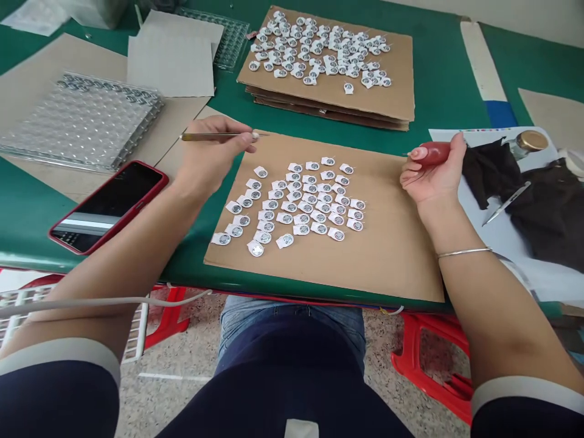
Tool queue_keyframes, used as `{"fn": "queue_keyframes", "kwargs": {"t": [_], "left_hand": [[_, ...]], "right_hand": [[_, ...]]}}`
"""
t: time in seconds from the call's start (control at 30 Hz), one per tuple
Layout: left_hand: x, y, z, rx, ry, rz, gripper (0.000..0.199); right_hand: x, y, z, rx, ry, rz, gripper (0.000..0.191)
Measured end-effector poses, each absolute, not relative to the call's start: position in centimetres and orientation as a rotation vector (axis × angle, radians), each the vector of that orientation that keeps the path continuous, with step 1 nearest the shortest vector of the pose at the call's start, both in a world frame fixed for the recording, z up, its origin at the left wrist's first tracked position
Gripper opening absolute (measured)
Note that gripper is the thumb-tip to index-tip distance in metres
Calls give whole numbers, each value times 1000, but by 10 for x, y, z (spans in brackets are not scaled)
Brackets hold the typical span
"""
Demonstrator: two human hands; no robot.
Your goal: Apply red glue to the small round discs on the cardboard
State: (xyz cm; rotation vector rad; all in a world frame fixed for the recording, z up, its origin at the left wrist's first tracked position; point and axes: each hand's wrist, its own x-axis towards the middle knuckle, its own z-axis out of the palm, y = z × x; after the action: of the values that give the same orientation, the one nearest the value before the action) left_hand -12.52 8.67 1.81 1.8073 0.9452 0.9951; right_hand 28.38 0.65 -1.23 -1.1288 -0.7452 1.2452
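My left hand (214, 149) is closed on thin metal tweezers (205, 137), above the back left corner of a cardboard sheet (392, 243). Over the sheet's right edge, my right hand (433, 173) is curled, palm up, around a dark red object (435, 153), perhaps a small bulb. Rows of small round silver parts with white tabs (302, 219) lie on the left and middle of the sheet, between my hands.
Behind is a cardboard stack (328, 106) bearing many similar parts. At left are clear plastic trays (86, 121) and a red-cased phone (109, 207). Dark cloths (547, 213), a pointed metal tool (506, 203) and a gold-lidded jar (531, 141) lie at right.
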Motion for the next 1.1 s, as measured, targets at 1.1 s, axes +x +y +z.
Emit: {"fn": "queue_keyframes", "kwargs": {"t": [1.1], "left_hand": [[-83, -37, 19, 2501, 408, 584, 10]], "right_hand": [[125, -44, 31, -1168, -919, 704, 43]]}}
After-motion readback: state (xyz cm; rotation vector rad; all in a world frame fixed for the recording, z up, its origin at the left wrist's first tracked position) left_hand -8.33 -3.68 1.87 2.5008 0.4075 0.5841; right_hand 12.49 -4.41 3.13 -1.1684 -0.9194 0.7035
